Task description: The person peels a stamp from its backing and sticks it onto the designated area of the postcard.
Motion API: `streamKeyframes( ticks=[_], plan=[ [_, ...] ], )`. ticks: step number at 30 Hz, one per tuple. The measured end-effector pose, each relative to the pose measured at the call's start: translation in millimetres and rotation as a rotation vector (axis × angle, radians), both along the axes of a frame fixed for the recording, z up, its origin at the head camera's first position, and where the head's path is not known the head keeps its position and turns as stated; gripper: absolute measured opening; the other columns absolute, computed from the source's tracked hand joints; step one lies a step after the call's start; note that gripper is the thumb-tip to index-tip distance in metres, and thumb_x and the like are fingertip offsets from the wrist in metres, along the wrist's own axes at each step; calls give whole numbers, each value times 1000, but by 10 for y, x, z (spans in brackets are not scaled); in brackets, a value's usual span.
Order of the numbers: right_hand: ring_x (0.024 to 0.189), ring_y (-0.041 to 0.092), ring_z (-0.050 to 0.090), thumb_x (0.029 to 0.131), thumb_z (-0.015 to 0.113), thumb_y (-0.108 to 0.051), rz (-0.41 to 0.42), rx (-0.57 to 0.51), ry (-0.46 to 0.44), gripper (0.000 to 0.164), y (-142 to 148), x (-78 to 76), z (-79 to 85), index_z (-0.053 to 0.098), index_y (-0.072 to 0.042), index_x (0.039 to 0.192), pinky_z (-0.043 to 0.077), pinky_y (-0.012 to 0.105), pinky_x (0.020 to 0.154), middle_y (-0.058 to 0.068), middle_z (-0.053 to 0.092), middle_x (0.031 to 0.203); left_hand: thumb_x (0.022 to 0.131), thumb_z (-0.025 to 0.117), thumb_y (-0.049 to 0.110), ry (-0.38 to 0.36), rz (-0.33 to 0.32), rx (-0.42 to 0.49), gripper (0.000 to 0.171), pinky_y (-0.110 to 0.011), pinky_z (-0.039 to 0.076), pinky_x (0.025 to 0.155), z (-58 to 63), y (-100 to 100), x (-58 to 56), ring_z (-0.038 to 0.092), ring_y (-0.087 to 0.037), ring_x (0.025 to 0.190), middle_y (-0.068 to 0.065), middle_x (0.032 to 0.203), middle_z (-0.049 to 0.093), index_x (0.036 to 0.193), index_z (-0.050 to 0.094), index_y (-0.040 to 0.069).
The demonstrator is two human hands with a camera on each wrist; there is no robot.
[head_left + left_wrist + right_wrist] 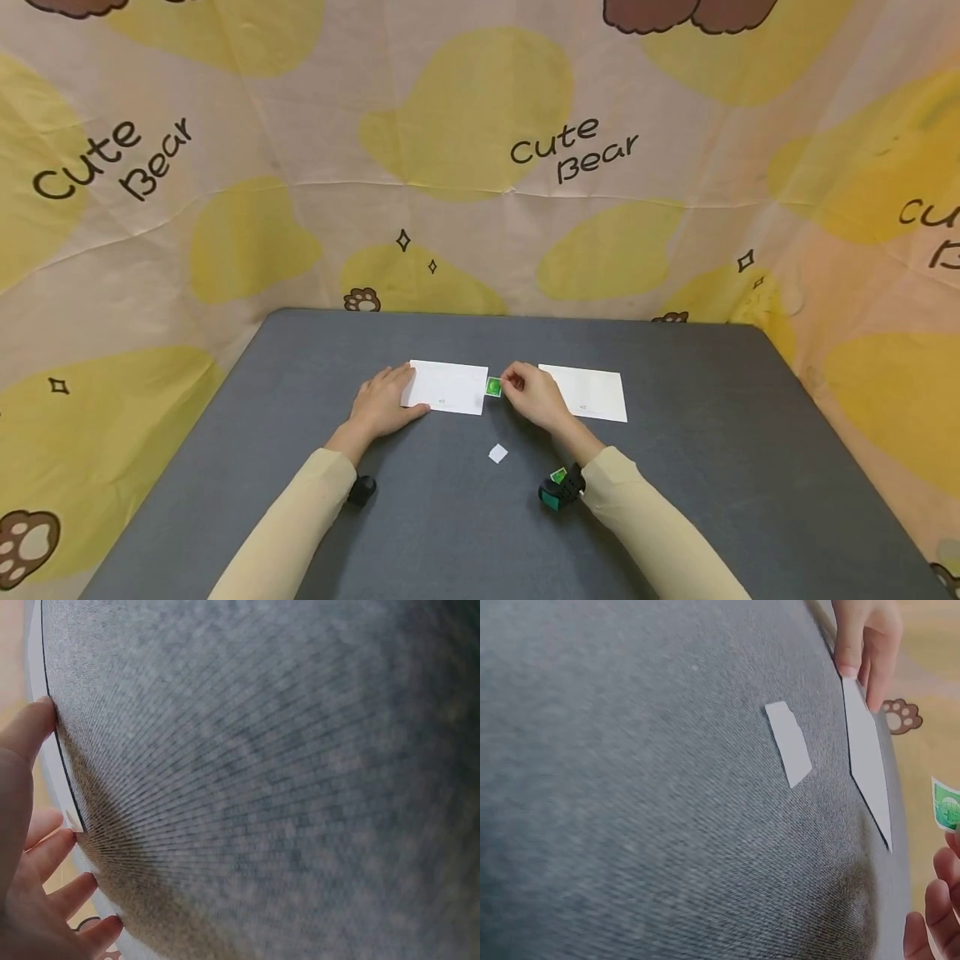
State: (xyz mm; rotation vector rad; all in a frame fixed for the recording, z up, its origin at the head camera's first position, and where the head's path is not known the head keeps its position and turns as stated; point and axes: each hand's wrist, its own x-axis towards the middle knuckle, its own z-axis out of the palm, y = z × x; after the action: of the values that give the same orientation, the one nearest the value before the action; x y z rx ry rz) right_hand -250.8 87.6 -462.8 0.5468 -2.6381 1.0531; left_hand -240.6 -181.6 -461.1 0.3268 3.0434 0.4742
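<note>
A white envelope [448, 388] lies on the grey table, and my left hand [381, 402] rests on its left end, thumb at the near edge and fingers spread. Between thumb and fingertips my right hand [534, 395] pinches a small green stamp with a white border [493, 387], held up by the envelope's right edge. In the right wrist view the stamp [948, 804] stands clear of the table, its lower part hidden by the fingers. Partly behind the right hand lies a second white envelope [592, 393].
Nearer me on the table [450, 533] lies a small white paper piece [498, 453]. Another green stamp [558, 475] shows beside the black right wristband [562, 489]. A patterned cloth [465, 117] hangs behind the table's far edge.
</note>
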Motion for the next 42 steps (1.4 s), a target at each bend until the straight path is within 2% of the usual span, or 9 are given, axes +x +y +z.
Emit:
streamKeyframes(
  ticks=[9, 21, 36, 42],
  plan=[
    [60, 10, 48, 83, 61, -11, -28, 65, -39, 6, -22, -127, 10, 65, -12, 78, 40, 25, 58, -3, 57, 69, 81, 63, 49, -1, -2, -28, 75, -59, 26, 102, -20, 4, -28, 31, -40, 132, -11, 146, 36, 138, 42, 5],
    [62, 11, 50, 83, 61, -13, -45, 111, -65, 7, -124, -261, 5, 65, -13, 78, 41, 26, 58, -4, 57, 69, 80, 63, 49, -20, 8, -24, 75, -59, 25, 102, -32, -7, -36, 30, -39, 132, -11, 146, 36, 138, 42, 6],
    [63, 13, 51, 82, 63, -10, -43, 98, -71, 4, -281, -291, -21, 64, -9, 78, 41, 26, 58, 0, 58, 70, 81, 63, 49, -57, 38, -48, 75, -57, 24, 104, 8, 26, -36, 28, -38, 134, -10, 147, 34, 139, 41, 6],
    [62, 12, 50, 83, 61, -12, -45, 136, -89, 4, -322, -324, -62, 65, -10, 80, 42, 26, 58, -2, 58, 71, 81, 63, 48, -55, 29, -44, 75, -58, 25, 103, 34, 20, -29, 29, -39, 133, -11, 146, 35, 138, 41, 6]
  ],
)
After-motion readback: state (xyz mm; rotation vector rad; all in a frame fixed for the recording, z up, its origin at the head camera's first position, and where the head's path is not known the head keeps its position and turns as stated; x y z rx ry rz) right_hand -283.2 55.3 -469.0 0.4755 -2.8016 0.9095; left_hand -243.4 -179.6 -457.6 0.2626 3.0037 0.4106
